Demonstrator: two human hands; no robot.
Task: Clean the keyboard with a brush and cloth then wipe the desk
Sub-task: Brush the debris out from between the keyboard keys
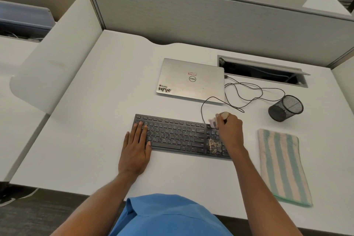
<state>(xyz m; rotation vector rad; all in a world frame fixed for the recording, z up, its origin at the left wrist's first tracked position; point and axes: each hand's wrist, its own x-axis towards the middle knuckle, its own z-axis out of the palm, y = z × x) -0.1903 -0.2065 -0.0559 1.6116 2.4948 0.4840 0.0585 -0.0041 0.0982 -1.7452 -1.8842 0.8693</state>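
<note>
The white table (pixel 86 120) carries a black keyboard (pixel 178 136) beneath the right grip (pixel 229 130). A closed silver laptop (pixel 191 80) lies beyond that grip. A black mesh pen cup (pixel 285 108) and a striped cloth (pixel 283 166) lie to its right.

The keyboard (pixel 176 136) is made of matt black plastic; a gritty tan crust (pixel 213 145) is caked on its right-hand keys. The desk (pixel 95 120) under it is finished smooth, matt white. Behind the keyboard, the laptop (pixel 191 80) lid is clad in scuffed silvery metal. Right of the keyboard, the pen cup (pixel 285 108) is formed of black wire mesh and the cloth (pixel 283 166) of nappy striped towelling.
</note>
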